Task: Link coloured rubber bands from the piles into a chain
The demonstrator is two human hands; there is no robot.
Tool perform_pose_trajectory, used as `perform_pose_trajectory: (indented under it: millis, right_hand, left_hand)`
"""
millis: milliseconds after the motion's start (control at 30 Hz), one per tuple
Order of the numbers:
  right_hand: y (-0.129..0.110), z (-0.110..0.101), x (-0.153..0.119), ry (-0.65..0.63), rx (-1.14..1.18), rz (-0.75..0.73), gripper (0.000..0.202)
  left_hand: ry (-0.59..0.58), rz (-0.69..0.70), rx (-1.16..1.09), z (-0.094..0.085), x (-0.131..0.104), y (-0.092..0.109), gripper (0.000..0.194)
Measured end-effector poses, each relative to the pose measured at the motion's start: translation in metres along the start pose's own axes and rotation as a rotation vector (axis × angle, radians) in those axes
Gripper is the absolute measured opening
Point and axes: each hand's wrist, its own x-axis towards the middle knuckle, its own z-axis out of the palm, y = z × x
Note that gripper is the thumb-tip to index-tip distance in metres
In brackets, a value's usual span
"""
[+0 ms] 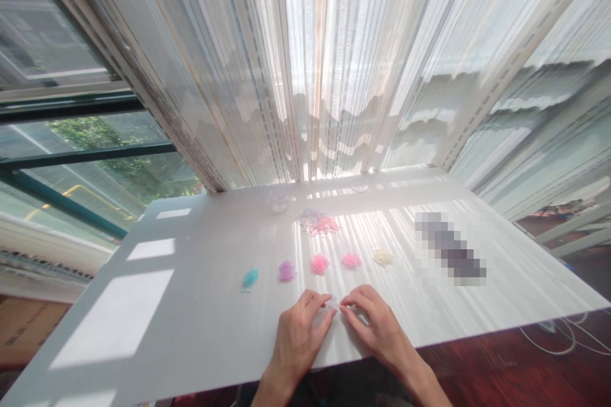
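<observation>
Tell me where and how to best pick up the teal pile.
Probably pinch the teal pile around its thick middle, from above and slightly left. It's a low heap of thin pieces with a few straggling at its near edge, and the purple pile lies to its right.

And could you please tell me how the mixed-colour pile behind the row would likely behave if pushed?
The mixed-colour pile would probably spread apart, as thin strands straggle from its edges. It is likely light, since it looks wispy and loose.

White table [200, 324] | multicoloured heap [321, 224] | five small coloured piles [319, 264] | clear container [279, 201]
</observation>
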Motion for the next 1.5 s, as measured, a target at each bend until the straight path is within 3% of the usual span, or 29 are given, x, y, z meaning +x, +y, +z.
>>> perform_pose_trajectory:
  millis: [300, 1100, 1300, 1500]
  right_hand:
    - [0.0, 0.002, 0.001, 0.015, 0.024, -0.008, 0.009]
    - [-0.005, -0.001, 0.006, 0.01, 0.062, 0.069, 0.014]
    - [-0.009, -0.004, 0.011, 0.114, 0.079, 0.119, 0.016]
    - [-0.012, 0.002, 0.019, 0.25, 0.069, 0.057, 0.019]
  left_hand:
    - [-0.025, 0.026, -0.068, -0.002, 0.005, -0.002, 0.016]
    - [0.05, 0.068, -0.16, 0.0, 0.002, -0.009, 0.009]
    - [0.129, -0.016, -0.2, 0.0, 0.0, -0.009, 0.012]
    - [0.084, 0.035, -0.153, -0.001, 0.001, -0.006, 0.015]
